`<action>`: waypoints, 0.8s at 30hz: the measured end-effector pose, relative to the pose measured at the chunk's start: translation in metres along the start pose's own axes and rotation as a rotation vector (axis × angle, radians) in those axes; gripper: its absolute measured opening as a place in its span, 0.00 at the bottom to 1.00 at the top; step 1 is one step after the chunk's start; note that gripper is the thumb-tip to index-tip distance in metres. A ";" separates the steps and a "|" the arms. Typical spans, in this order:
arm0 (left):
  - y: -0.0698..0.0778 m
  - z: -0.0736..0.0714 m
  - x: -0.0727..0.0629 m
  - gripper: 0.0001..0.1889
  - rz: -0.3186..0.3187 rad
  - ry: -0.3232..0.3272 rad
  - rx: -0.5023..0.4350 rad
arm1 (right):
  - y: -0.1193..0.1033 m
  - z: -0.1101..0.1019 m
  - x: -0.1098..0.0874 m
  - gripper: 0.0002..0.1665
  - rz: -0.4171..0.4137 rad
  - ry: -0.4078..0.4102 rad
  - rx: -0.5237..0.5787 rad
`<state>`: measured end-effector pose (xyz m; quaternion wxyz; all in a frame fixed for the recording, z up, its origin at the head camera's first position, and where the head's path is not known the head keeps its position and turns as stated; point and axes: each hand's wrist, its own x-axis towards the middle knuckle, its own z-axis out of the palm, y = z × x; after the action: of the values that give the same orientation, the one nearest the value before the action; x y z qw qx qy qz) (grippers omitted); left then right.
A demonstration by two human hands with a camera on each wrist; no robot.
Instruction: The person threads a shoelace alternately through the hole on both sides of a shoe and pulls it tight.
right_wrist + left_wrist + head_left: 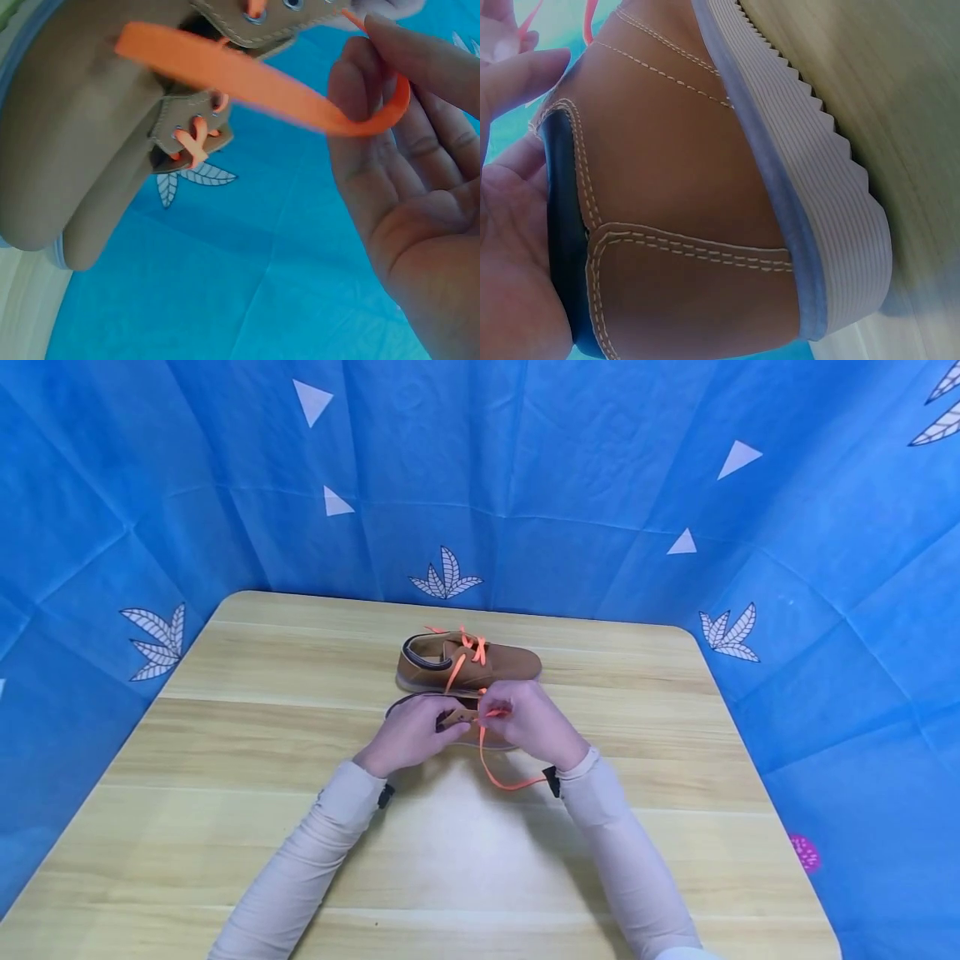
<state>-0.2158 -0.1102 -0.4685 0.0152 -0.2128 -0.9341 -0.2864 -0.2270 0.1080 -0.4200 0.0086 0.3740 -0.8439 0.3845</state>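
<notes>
Two brown shoes lie side by side, the far shoe with its orange lace threaded through the eyelets. Both hands are at the near shoe, which has a dark collar lining and a ridged pale sole. My left hand grips the shoe's edge by the opening, some fingers behind the collar in the left wrist view. My right hand pinches an orange shoelace between thumb and fingers close to the eyelet flap. A loop of lace hangs to the table, and the hands partly cover the near shoe.
The shoes are on a pale wood-grain table with rounded corners. A blue curtain with white triangles and leaf prints surrounds its back and sides. The far shoe stands right behind the near one.
</notes>
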 end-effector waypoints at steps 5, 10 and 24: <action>0.000 0.001 0.000 0.08 0.008 0.010 0.009 | 0.001 0.005 0.001 0.12 -0.020 0.012 -0.059; 0.001 0.001 0.000 0.07 0.012 0.017 0.011 | 0.002 0.010 0.002 0.13 -0.033 0.002 -0.079; 0.002 -0.001 -0.002 0.13 0.021 0.022 -0.075 | 0.000 0.028 0.004 0.21 -0.047 -0.023 -0.329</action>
<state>-0.2132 -0.1106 -0.4668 0.0204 -0.2197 -0.9202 -0.3234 -0.2220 0.0872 -0.4380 0.0691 0.3915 -0.8866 0.2365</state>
